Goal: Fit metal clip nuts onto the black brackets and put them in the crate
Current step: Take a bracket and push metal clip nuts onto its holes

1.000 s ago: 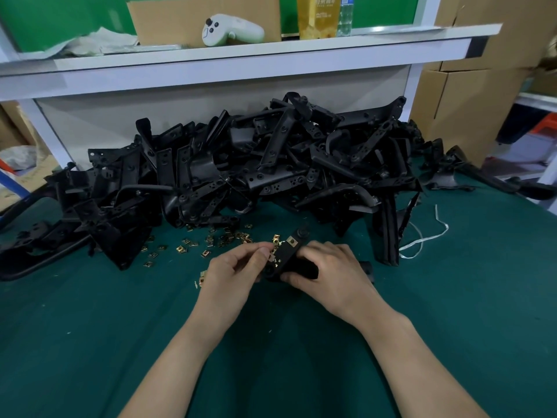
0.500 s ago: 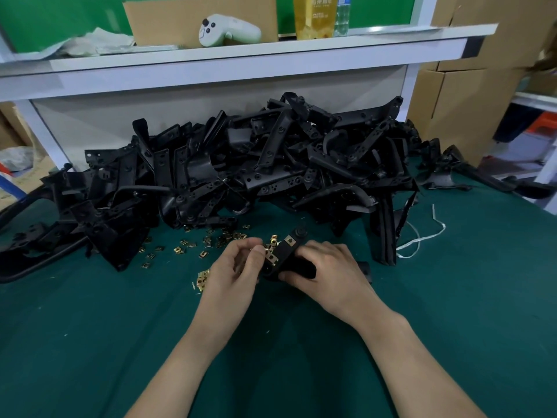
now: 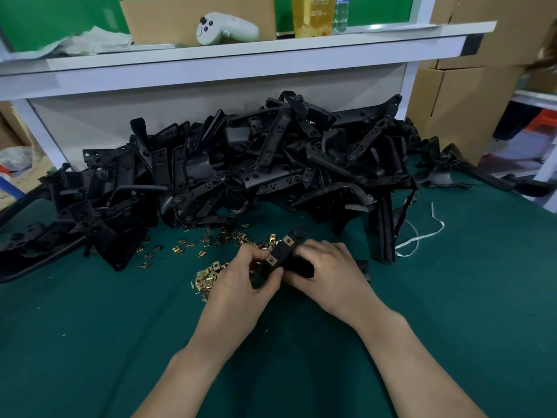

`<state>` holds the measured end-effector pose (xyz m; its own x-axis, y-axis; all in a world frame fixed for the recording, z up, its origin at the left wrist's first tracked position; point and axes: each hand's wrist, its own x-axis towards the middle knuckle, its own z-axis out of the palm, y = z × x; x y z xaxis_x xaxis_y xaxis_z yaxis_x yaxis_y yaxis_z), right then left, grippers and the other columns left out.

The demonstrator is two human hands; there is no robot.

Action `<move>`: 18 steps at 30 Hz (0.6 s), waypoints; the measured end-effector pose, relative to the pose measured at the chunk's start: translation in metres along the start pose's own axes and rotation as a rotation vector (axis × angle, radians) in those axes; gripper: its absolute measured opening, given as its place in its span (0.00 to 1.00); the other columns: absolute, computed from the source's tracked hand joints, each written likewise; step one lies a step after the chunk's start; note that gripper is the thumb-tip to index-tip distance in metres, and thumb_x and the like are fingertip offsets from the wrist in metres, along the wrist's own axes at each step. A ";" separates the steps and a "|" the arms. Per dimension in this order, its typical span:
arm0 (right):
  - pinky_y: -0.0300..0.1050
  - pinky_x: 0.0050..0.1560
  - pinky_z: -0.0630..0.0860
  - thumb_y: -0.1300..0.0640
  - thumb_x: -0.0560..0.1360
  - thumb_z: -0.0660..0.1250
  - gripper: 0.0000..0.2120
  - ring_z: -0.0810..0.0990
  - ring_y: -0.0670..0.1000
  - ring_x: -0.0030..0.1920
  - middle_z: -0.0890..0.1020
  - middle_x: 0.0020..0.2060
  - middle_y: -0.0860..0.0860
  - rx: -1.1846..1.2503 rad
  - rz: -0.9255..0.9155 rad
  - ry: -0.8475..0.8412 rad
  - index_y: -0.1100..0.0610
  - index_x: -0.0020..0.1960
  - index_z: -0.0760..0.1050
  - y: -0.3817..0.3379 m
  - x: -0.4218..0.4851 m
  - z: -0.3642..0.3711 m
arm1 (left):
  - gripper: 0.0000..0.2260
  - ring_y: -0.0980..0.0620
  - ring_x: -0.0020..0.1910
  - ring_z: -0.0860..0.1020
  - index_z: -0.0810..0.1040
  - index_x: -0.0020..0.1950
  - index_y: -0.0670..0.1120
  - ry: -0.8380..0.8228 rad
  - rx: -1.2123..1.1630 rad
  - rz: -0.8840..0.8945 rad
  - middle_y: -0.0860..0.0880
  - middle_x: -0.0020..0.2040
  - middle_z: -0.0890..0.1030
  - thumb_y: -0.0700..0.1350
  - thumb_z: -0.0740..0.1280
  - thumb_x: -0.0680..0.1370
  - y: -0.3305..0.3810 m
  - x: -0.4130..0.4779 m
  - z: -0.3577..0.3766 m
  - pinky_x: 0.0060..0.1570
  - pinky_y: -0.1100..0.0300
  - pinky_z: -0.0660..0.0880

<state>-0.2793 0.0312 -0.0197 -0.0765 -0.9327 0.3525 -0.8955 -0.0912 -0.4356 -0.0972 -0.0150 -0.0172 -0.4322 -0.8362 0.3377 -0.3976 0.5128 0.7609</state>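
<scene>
Seated a second brass-coloured metal clip nut [image 3: 272, 260] on the narrow black bracket [image 3: 281, 251] just now, beside the first clip nut [image 3: 288, 241]. Pinched it in the left hand [image 3: 241, 279], curled the right hand [image 3: 328, 273] round it, above the green mat [image 3: 120, 327]. Seemed nearly crate-ready.

Table cover [image 3: 90, 342]: plain dark teal-green, no pattern. Bracket pile [image 3: 241, 170], mid frame: matt black thru-out. Loose clip nuts [image 3: 206, 279], centre-left: shiny brass-gold. Bracket [image 3: 280, 251], centre: black w/ two gold clips on it. String [image 3: 434, 212], right: white. Shelf [image 3: 241, 70], top: white. Controller [image 3: 226, 28]: off-white, dark buttons. Carton [image 3: 312, 16]: yellow. Boxes [image 3: 461, 95], upper right: plain brown. Board [image 3: 45, 19], upper left: bright green.
</scene>
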 end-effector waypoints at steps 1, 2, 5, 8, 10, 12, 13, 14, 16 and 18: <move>0.44 0.59 0.63 0.37 0.75 0.63 0.18 0.74 0.47 0.52 0.80 0.53 0.41 0.003 0.001 -0.002 0.48 0.56 0.78 0.000 0.000 0.000 | 0.10 0.61 0.48 0.79 0.70 0.50 0.64 0.014 0.000 0.009 0.67 0.48 0.80 0.54 0.71 0.77 0.000 0.000 0.000 0.44 0.68 0.73; 0.44 0.59 0.63 0.36 0.74 0.62 0.19 0.74 0.47 0.52 0.80 0.53 0.41 0.006 0.000 -0.002 0.47 0.56 0.78 -0.001 0.000 -0.001 | 0.11 0.61 0.48 0.79 0.70 0.50 0.64 0.025 0.001 0.020 0.67 0.47 0.80 0.53 0.71 0.76 0.000 0.001 0.001 0.44 0.69 0.72; 0.44 0.58 0.63 0.36 0.74 0.61 0.20 0.75 0.47 0.53 0.80 0.53 0.41 0.023 0.004 0.003 0.48 0.56 0.78 -0.002 0.000 -0.002 | 0.12 0.61 0.48 0.79 0.71 0.51 0.65 0.042 -0.007 0.043 0.67 0.47 0.80 0.52 0.72 0.76 -0.001 0.000 0.001 0.45 0.71 0.71; 0.43 0.60 0.64 0.39 0.76 0.63 0.17 0.75 0.46 0.54 0.80 0.54 0.40 0.058 0.005 0.036 0.46 0.59 0.79 -0.004 0.000 -0.003 | 0.13 0.65 0.54 0.78 0.70 0.54 0.68 0.078 -0.056 0.056 0.67 0.52 0.80 0.55 0.71 0.76 0.002 0.000 0.003 0.50 0.75 0.70; 0.43 0.61 0.65 0.41 0.76 0.64 0.16 0.76 0.46 0.55 0.80 0.55 0.41 0.078 0.003 0.067 0.46 0.59 0.79 -0.006 0.001 -0.005 | 0.15 0.65 0.56 0.78 0.69 0.57 0.70 0.122 -0.055 0.093 0.67 0.54 0.79 0.56 0.70 0.76 0.002 0.000 0.002 0.52 0.75 0.69; 0.45 0.62 0.66 0.40 0.76 0.64 0.18 0.76 0.46 0.57 0.81 0.55 0.41 0.099 0.014 0.082 0.47 0.60 0.80 -0.008 0.001 -0.006 | 0.12 0.61 0.54 0.79 0.71 0.56 0.67 0.138 -0.057 0.132 0.64 0.52 0.80 0.59 0.69 0.76 0.002 0.001 0.001 0.52 0.72 0.71; 0.46 0.63 0.67 0.39 0.76 0.64 0.18 0.76 0.46 0.57 0.81 0.55 0.41 0.127 0.021 0.089 0.48 0.59 0.80 -0.009 0.001 -0.007 | 0.10 0.59 0.53 0.80 0.72 0.55 0.66 0.141 -0.064 0.146 0.63 0.51 0.81 0.61 0.68 0.76 0.003 0.001 0.000 0.50 0.71 0.72; 0.48 0.63 0.69 0.39 0.76 0.64 0.19 0.77 0.45 0.57 0.81 0.55 0.41 0.176 0.030 0.097 0.48 0.59 0.80 -0.009 0.001 -0.007 | 0.10 0.58 0.52 0.80 0.73 0.55 0.66 0.144 -0.070 0.158 0.62 0.51 0.81 0.62 0.67 0.75 0.003 0.002 -0.001 0.49 0.71 0.72; 0.48 0.60 0.74 0.37 0.75 0.66 0.19 0.78 0.42 0.57 0.82 0.53 0.39 0.343 0.073 0.122 0.46 0.61 0.79 -0.007 0.001 -0.008 | 0.10 0.58 0.52 0.80 0.74 0.56 0.67 0.155 -0.073 0.173 0.62 0.51 0.81 0.62 0.67 0.75 0.004 0.003 -0.004 0.48 0.72 0.71; 0.39 0.58 0.74 0.33 0.73 0.68 0.26 0.78 0.38 0.59 0.81 0.54 0.36 0.520 0.122 0.140 0.36 0.68 0.70 -0.007 0.000 -0.013 | 0.10 0.58 0.53 0.80 0.75 0.58 0.66 0.175 -0.080 0.179 0.62 0.51 0.81 0.61 0.67 0.76 0.004 0.004 -0.006 0.49 0.73 0.71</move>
<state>-0.2784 0.0367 -0.0062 -0.2559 -0.8952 0.3650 -0.5446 -0.1785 -0.8195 -0.0958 -0.0177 -0.0089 -0.3405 -0.7582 0.5561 -0.2592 0.6442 0.7196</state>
